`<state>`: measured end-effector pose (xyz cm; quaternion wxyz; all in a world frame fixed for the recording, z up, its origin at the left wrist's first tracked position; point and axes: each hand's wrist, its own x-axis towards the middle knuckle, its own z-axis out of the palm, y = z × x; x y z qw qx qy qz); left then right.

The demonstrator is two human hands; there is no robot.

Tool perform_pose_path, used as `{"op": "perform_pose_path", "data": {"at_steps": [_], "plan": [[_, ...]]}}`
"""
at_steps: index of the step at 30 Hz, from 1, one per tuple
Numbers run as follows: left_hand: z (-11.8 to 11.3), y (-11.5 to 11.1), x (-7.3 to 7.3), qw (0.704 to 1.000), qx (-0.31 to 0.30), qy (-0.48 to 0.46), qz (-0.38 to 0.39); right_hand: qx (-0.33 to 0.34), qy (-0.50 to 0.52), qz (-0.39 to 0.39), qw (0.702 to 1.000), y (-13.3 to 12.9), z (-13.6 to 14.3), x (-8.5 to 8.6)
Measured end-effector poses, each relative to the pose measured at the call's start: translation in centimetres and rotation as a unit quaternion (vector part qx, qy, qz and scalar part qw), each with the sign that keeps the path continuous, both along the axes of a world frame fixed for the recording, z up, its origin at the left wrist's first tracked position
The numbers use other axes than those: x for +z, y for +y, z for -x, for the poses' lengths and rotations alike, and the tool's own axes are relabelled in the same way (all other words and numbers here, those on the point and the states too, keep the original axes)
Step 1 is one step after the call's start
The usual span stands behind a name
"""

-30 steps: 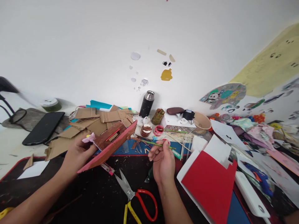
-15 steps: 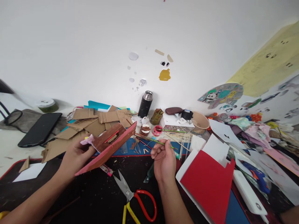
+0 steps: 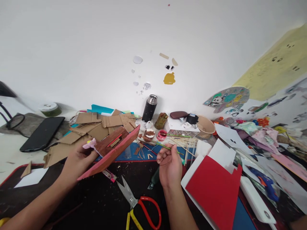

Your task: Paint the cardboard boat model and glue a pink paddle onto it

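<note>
My left hand (image 3: pixel 78 162) is closed on the lower left end of a brown-painted cardboard model (image 3: pixel 105 145) with a pink edge, held tilted above the black mat. A small lilac flower-like piece (image 3: pixel 89 143) sits by my thumb. Palm up, my right hand (image 3: pixel 170 166) pinches a thin green-handled paintbrush (image 3: pixel 162 145); which end is in the fingers is hard to make out. Beyond that hand stand a small jar of pink paint (image 3: pixel 161 135) and a jar with brown and white paint (image 3: pixel 149 135). Scissors (image 3: pixel 131 198) with red and yellow handles lie between my forearms.
Cardboard scraps (image 3: pixel 93 127) are heaped at the back left, near a black phone (image 3: pixel 42 133). A black flask (image 3: pixel 150 108) stands by the wall. Red card (image 3: pixel 214 188) lies to the right, beside a white glue gun or similar tool (image 3: pixel 257 201). A dark green tool (image 3: pixel 154 177) lies near my right wrist.
The view has shifted very slightly. My right hand has moved a touch to the right with the paintbrush; my left hand and the cardboard model look almost still.
</note>
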<state>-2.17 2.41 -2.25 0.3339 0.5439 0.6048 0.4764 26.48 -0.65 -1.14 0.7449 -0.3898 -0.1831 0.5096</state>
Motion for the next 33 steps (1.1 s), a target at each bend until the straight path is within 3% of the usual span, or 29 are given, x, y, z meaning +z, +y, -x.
{"op": "perform_pose_path", "data": {"at_steps": [3,9,15,25,33], "plan": [[0.1,0.0,0.3,0.999,0.019,-0.031,0.000,-0.011,0.001,-0.011,1.000,0.0,-0.2,-0.1],[0.3,-0.1,1.5,0.998,0.014,-0.001,-0.056,-0.012,-0.018,-0.011,1.000,0.0,0.0,-0.4],[0.9,-0.1,2.2,0.987,0.025,0.094,-0.127,-0.003,-0.033,-0.005,0.999,-0.1,0.7,-0.4],[3.0,-0.4,2.0,0.921,-0.031,0.289,-0.257,-0.003,-0.152,-0.047,0.987,-0.8,1.3,-0.7],[4.5,-0.1,1.7,0.877,-0.079,0.346,-0.325,0.016,-0.264,-0.091,0.960,-1.4,0.4,1.2]]}}
